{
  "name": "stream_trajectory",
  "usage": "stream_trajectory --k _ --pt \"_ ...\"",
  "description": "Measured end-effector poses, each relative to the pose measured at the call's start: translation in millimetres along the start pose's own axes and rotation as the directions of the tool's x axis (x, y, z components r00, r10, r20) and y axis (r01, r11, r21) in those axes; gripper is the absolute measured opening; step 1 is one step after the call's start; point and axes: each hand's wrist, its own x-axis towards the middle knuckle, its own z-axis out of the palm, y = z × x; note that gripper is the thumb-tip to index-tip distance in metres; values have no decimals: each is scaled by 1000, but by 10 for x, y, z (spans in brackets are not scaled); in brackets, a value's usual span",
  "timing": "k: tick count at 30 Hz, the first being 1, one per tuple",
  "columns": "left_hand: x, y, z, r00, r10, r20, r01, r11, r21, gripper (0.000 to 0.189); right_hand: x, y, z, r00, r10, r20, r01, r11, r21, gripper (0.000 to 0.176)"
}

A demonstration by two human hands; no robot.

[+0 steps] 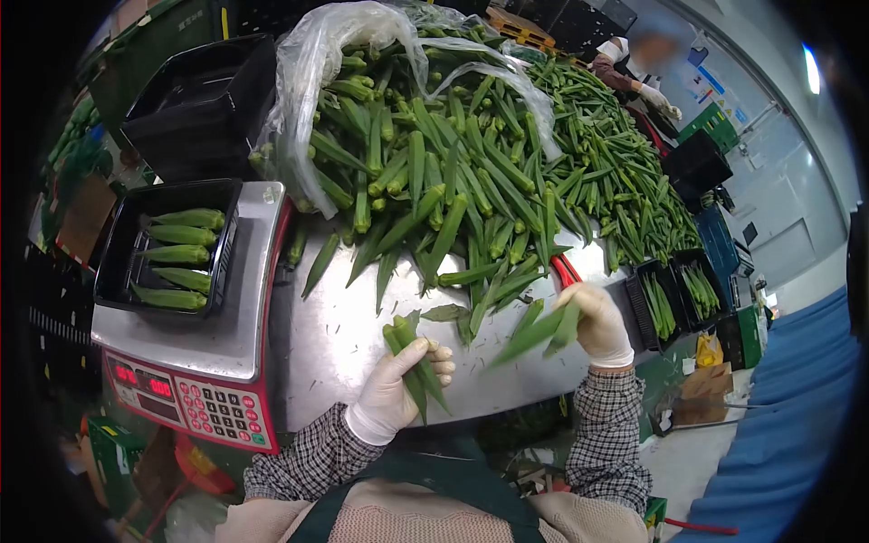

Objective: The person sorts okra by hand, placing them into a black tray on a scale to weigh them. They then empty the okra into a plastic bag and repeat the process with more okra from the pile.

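Observation:
My left hand [395, 391], in a white glove, is closed around a few okra pods [416, 369] above the front of the metal table [339, 328]. Further right, my gloved right hand [595, 323] pinches more okra [536, 335], blurred by motion, and red handles [567, 270] show just beside its fingers. A large heap of okra [471, 172] lies behind both hands, partly under clear plastic [299, 109]. On the scale [244, 312] at the left sits a black tray [233, 217] with several okra pods [181, 256] in a row.
Empty black trays [195, 113] are stacked behind the scale. Two black trays of okra [658, 306] stand at the table's right edge. A co-worker's gloved hand [659, 100] is beyond the heap at the back right. Green crates [711, 128] stand near there.

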Motion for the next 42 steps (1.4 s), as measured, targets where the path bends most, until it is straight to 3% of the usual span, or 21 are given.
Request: stream_trajectory --k 1,2,4,5,7,8,10,11,14,17,20,23,26,27,28,29,30,33,36,40,42 --pt "-15 22 66 999 -52 -11 52 999 7 20 -3 -16 23 984 140 111 -134 989 -63 28" --pt "-34 36 121 994 -107 -23 108 994 16 21 11 -52 76 954 214 210 -178 968 -179 27" --pt "-71 36 188 963 -247 106 239 967 83 23 97 -197 396 851 376 367 -215 887 -409 25" --pt "-80 41 203 934 -315 168 297 947 124 25 134 -106 518 885 222 410 -23 899 -438 24" --pt "-46 12 88 930 -286 230 251 953 169 27 223 73 700 855 -90 512 361 810 -461 21" --pt "-41 11 38 926 -271 262 226 955 191 28 205 24 711 892 -123 436 324 846 -424 19" --pt "-55 16 47 981 -155 121 128 970 206 26 134 -161 663 947 -160 279 253 906 -339 16" --pt "-59 12 74 994 -77 77 61 980 187 26 101 -207 544 948 -161 274 269 865 -422 14" --pt "-20 -3 51 997 63 36 -67 989 135 22 -26 -381 236 933 329 147 -93 615 -783 19" --pt "9 -63 43 994 97 44 -101 990 100 21 188 -41 -69 985 -47 -166 -138 363 -922 36" --pt "15 -69 39 995 83 61 -89 991 103 22 559 292 -166 933 -287 -219 -81 427 -901 51" --pt "1 -43 48 994 107 22 -108 989 105 25 938 715 -378 853 -500 -151 -209 -63 -976 52" --pt "0 -19 29 995 95 31 -98 987 125 30 1034 866 -707 879 -314 -359 -104 607 -788 45" --pt "3 -18 34 996 87 28 -90 989 118 31 874 608 -578 893 -167 -418 -167 740 -651 37" --pt "-1 -19 37 997 78 24 -80 991 106 33 698 413 -492 885 96 -455 -253 920 -298 30" --pt "-4 -28 36 998 67 20 -68 993 94 35 587 534 -639 910 132 -394 -188 976 -108 29" --pt "-3 -41 31 998 59 25 -61 994 89 35 469 642 -788 932 153 -330 -129 987 93 28" --pt "15 -66 23 998 36 44 -40 995 96 37 147 503 -447 922 135 -363 18 921 388 27" --pt "5 -53 11 997 52 58 -58 991 120 38 -38 466 -315 984 80 -159 10 865 502 31" --pt "-3 -34 40 991 90 100 -101 988 116 44 -135 366 -52 996 -38 75 6 921 389 41" --pt "-23 -29 58 984 131 121 -145 982 118 48 -163 347 119 996 19 92 -47 949 312 41"
